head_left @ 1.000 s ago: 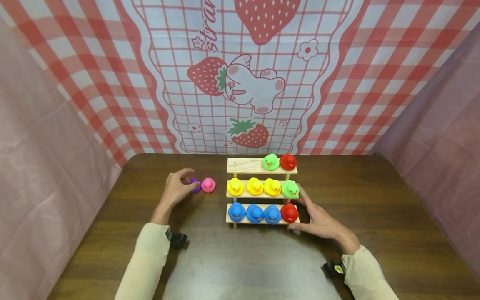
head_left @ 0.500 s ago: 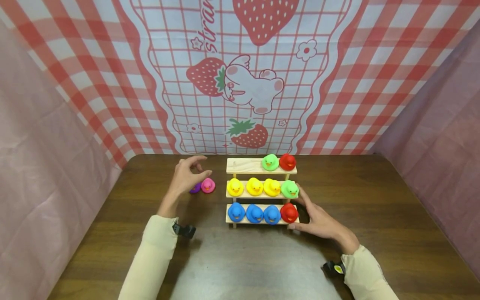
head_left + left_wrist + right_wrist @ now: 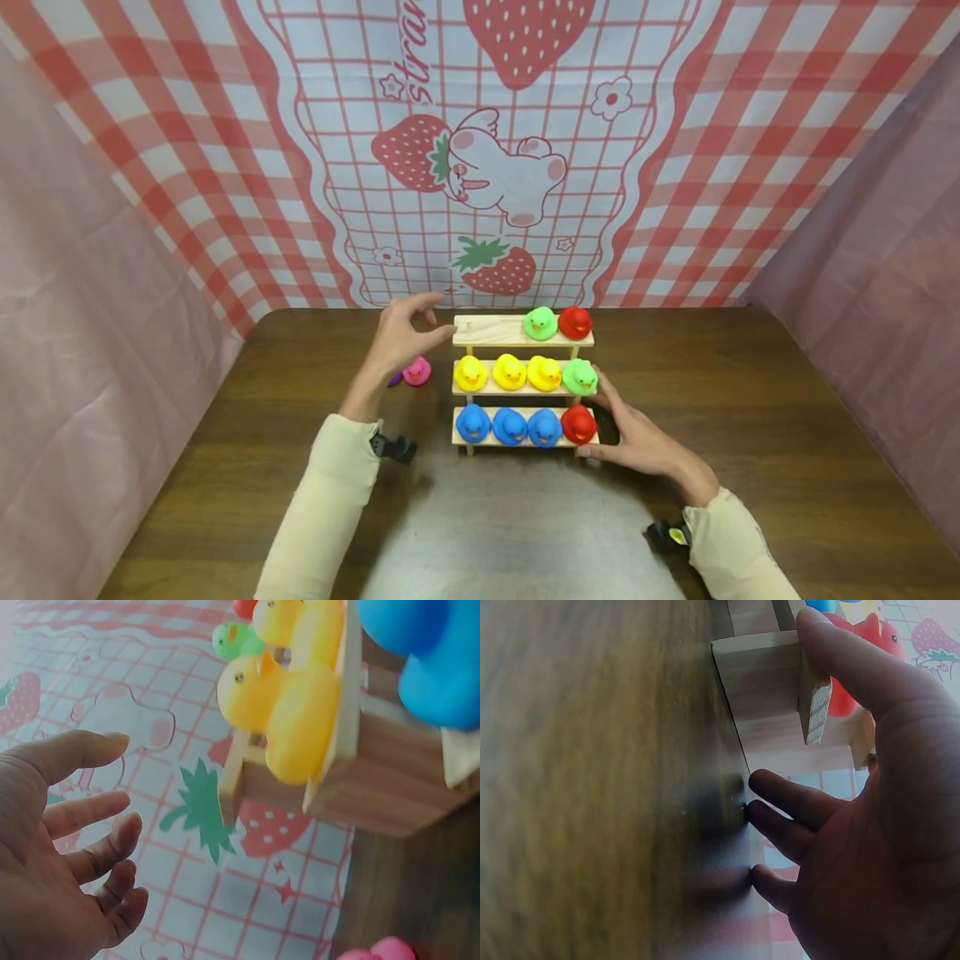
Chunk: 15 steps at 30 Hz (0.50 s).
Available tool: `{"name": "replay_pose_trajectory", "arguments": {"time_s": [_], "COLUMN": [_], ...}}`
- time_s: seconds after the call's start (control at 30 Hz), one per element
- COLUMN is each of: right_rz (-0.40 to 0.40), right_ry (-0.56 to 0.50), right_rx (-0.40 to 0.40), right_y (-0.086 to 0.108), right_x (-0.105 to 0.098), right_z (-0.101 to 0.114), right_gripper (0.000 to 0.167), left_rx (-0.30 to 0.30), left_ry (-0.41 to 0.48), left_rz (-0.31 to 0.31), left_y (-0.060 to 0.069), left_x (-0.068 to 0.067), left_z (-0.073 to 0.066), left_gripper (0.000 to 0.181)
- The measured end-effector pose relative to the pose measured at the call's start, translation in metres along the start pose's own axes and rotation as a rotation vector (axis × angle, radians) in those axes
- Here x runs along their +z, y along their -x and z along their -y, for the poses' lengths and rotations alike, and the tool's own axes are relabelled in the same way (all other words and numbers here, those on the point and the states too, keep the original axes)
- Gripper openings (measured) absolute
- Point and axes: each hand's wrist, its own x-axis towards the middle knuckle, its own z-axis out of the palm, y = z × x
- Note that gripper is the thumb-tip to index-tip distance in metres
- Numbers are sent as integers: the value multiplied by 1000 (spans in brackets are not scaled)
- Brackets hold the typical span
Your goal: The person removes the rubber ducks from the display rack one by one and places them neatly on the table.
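A three-tier wooden rack holds small rubber ducks. My left hand hovers at the left end of its top tier, thumb and fingers apart, holding nothing; the left wrist view shows the same hand beside a yellow duck. My right hand grips the rack's right end. Its thumb presses the lowest board's front corner in the right wrist view, while other fingers reach down to the tabletop. On the top tier sit a green duck and a red duck.
Three yellow ducks and a green duck fill the middle tier. Below are three blue ducks and a red duck. A pink duck and a partly hidden purple duck sit on the brown table.
My left hand has left the purple duck and moved right and away from me, over to the top tier's left end. The right hand and the rack have stayed put.
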Motion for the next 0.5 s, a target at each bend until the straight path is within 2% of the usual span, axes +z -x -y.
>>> {"name": "replay_pose_trajectory", "arguments": {"time_s": [0.2, 0.5], "right_rz": [1, -2], "right_ry": [8, 11], "right_rx": [1, -11], "right_y": [-1, 1], "right_x": [0, 0], "right_z": [0, 1], "right_gripper": [122, 119], "left_rx": [14, 71], "left_ry": [15, 15], "left_rz": [23, 62], "left_y": [-5, -15], "left_x": [9, 25], "left_z": [-15, -33], "left_gripper": [50, 50]}}
